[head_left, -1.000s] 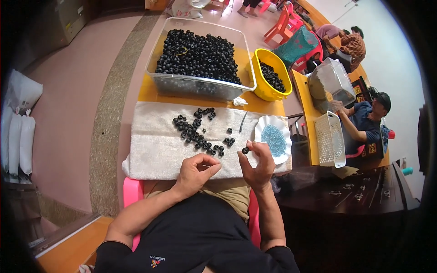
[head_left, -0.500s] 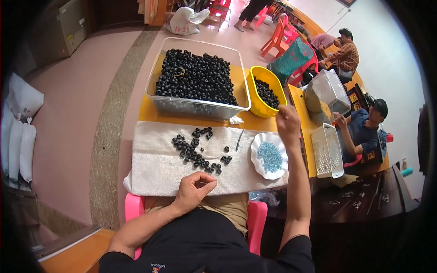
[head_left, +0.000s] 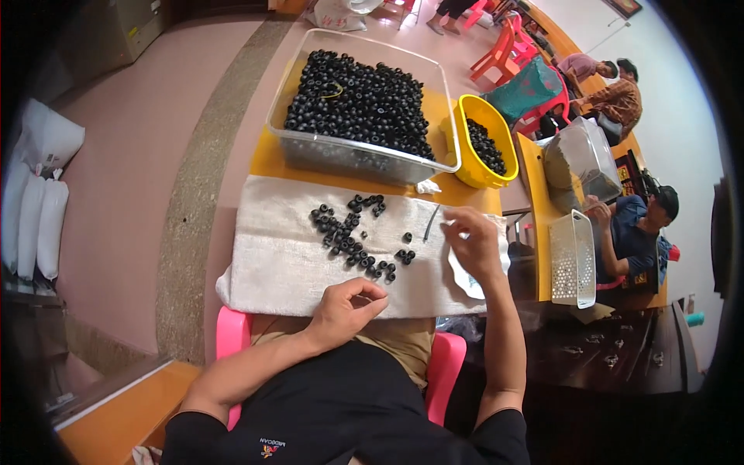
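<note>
My left hand [head_left: 345, 311] is at the near edge of a white cloth [head_left: 267, 260]. Its thumb and forefinger are pinched together; whatever may be between them is too small to make out. Over a white scalloped plate [head_left: 467, 282] hangs my right hand [head_left: 474, 244], fingers apart and seemingly holding nothing. It hides most of the plate. Small round black pieces with holes [head_left: 341, 236] lie scattered on the cloth, a few of them apart toward the right. A thin dark strip [head_left: 431, 222] rests just left of my right hand.
Beyond the cloth stand a clear tub [head_left: 364, 147] heaped with black pieces and a yellow basket [head_left: 474, 177] holding more. To the right, a person [head_left: 632, 232] sits behind a white perforated basket [head_left: 573, 267]. White sacks [head_left: 39, 217] stand at left.
My right hand has come back from the yellow basket to above the plate, its fingers spreading. My left hand keeps its pinch at the cloth's edge. The whole view has shifted slightly.
</note>
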A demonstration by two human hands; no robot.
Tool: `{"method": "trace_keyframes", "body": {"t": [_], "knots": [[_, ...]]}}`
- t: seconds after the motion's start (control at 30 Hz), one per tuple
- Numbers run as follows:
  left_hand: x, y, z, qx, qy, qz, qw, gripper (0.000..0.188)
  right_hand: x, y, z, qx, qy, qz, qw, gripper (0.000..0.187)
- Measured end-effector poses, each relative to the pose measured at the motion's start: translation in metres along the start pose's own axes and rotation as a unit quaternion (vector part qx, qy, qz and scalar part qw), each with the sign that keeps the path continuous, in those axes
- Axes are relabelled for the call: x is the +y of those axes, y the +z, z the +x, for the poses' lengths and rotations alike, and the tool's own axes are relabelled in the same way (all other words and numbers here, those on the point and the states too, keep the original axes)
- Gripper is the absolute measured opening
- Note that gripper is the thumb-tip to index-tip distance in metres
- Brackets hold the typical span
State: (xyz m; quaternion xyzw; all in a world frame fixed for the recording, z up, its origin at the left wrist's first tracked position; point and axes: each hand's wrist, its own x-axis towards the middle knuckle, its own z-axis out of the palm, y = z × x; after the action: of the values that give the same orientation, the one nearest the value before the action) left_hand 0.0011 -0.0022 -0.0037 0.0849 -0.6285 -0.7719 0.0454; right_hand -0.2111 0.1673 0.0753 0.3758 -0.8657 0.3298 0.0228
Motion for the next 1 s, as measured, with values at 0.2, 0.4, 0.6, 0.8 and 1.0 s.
{"method": "trace_keyframes", "body": {"t": [0.2,0.4,0.6,0.8,1.0], "knots": [[0.003,0.001,-0.002,-0.015,0.021,0.038,0.999,0.012,-0.030,0.036,-0.017,-0.120,-0.026,-0.003,0.992,0.022],[0.008,0.000,-0.003,-0.021,0.064,0.091,0.994,0.014,-0.051,0.055,-0.017,-0.154,-0.100,-0.083,0.979,0.020],[0.013,0.000,-0.003,-0.018,0.066,0.118,0.991,0.013,-0.056,0.072,-0.006,-0.142,-0.128,-0.107,0.976,0.018],[0.007,-0.001,-0.001,-0.003,0.095,0.106,0.990,0.013,-0.056,0.090,0.006,-0.129,-0.127,-0.135,0.974,0.016],[0.010,-0.002,-0.002,0.016,0.105,0.119,0.987,0.012,-0.072,0.083,0.001,-0.153,-0.126,-0.094,0.976,0.021]]}}
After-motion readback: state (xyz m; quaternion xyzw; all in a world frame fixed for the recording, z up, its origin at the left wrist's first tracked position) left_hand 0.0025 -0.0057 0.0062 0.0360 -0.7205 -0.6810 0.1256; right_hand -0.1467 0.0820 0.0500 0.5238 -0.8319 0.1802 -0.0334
